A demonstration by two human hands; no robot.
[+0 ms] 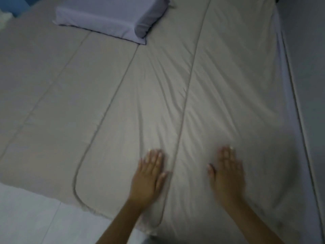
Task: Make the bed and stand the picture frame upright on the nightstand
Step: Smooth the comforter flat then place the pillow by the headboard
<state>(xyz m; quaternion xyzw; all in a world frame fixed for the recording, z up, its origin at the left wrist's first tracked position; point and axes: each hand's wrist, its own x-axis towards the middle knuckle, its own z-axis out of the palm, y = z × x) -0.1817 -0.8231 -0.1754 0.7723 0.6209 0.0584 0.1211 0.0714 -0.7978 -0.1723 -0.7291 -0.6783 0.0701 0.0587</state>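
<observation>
A beige quilted cover (pixel 123 103) with stitched seams lies spread over the bed, with wrinkles running down its right half. My left hand (pixel 149 176) rests flat on it, palm down, fingers apart, just left of a seam. My right hand (pixel 226 175) lies flat the same way to the right of that seam, slightly blurred. Neither hand holds anything. A pale lilac pillow (pixel 112 16) sits at the head of the bed, upper left. No picture frame or nightstand is in view.
A grey wall (pixel 306 67) runs along the bed's right side. White floor tiles (pixel 31 217) show at the lower left beside the cover's rounded corner. Something blue (pixel 12 4) sits at the top left corner.
</observation>
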